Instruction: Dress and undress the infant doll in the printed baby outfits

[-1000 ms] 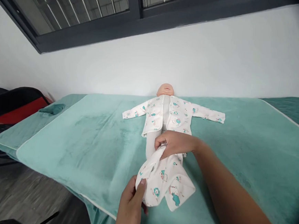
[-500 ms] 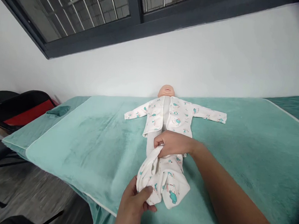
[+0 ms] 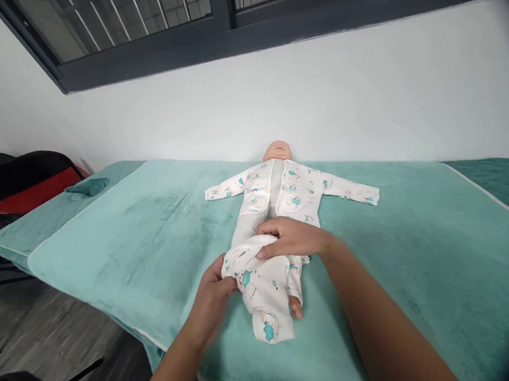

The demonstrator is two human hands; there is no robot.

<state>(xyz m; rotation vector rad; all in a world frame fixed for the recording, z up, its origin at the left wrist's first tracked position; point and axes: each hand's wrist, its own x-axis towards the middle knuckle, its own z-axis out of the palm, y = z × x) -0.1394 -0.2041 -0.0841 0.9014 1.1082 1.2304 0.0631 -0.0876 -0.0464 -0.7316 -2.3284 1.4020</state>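
A baby doll (image 3: pixel 278 151) lies on its back on a teal blanket (image 3: pixel 154 229), head toward the wall. It wears an open white printed top (image 3: pixel 296 191), sleeves spread out sideways. White printed trousers (image 3: pixel 264 285) are bunched over its legs, and one bare foot (image 3: pixel 294 306) pokes out. My left hand (image 3: pixel 211 295) pinches the left side of the trouser waistband. My right hand (image 3: pixel 292 240) grips the waistband at the doll's hips.
The blanket covers a table against a white wall under a dark-framed window (image 3: pixel 162 25). A black and red chair (image 3: pixel 26 181) stands at the left. A folded teal cloth (image 3: pixel 88 185) lies at the table's left end. Dark floor shows below.
Both hands have drawn the trousers up the doll's legs toward its hips. The left hand moved up from the trouser bottom to the waistband, and a bare foot now shows.
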